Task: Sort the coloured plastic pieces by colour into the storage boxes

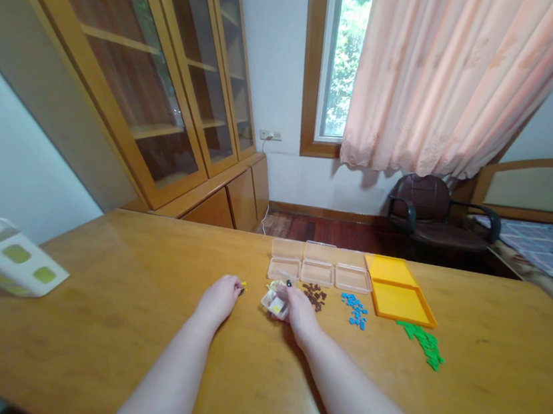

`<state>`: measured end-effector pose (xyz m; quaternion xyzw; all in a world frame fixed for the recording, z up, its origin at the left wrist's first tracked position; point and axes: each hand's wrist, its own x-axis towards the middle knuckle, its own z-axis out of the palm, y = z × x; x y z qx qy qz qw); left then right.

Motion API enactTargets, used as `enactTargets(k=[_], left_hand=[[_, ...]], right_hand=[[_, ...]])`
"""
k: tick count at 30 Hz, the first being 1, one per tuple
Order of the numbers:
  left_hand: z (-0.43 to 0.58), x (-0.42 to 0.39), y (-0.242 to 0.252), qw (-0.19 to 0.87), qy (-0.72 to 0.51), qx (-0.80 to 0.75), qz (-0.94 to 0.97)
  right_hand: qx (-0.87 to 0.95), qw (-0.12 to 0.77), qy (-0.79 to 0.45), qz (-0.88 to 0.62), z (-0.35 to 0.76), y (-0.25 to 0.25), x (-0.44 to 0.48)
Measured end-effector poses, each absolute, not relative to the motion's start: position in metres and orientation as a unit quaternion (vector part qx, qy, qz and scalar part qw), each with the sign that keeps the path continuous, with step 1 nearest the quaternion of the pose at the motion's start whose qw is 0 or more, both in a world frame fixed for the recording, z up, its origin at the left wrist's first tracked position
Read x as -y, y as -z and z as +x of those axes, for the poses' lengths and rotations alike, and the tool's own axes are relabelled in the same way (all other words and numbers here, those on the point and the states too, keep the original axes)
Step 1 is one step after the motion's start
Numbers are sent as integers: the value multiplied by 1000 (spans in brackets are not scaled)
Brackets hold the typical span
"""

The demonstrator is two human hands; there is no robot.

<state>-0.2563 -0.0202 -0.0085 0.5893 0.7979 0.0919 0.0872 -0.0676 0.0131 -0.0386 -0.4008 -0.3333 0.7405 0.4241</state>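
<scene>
My left hand point(219, 297) rests on the wooden table point(141, 325) with its fingers pinched on a small yellow piece point(243, 288). My right hand point(298, 307) grips a small clear plastic box point(276, 301) tilted on its side, with yellow pieces inside. Just beyond the hands stand three open clear boxes point(318, 266) in a row. Small piles lie next to them: brown pieces point(314, 296), blue pieces point(355, 309) and green pieces point(425, 343).
An open yellow box point(397, 290) lies right of the clear boxes. A white packet with green patches point(8, 258) lies at the table's left edge. Behind stand a glass-fronted cabinet point(170, 86), a dark armchair point(437, 213), a curtained window and a bed at right.
</scene>
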Motion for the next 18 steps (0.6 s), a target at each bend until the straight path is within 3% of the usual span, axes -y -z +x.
enactTargets(k=[18], left_hand=[[-243,22,8,79,-65,-798,594]], right_hand=[[345,420,-734,-406,-67,36,-11]])
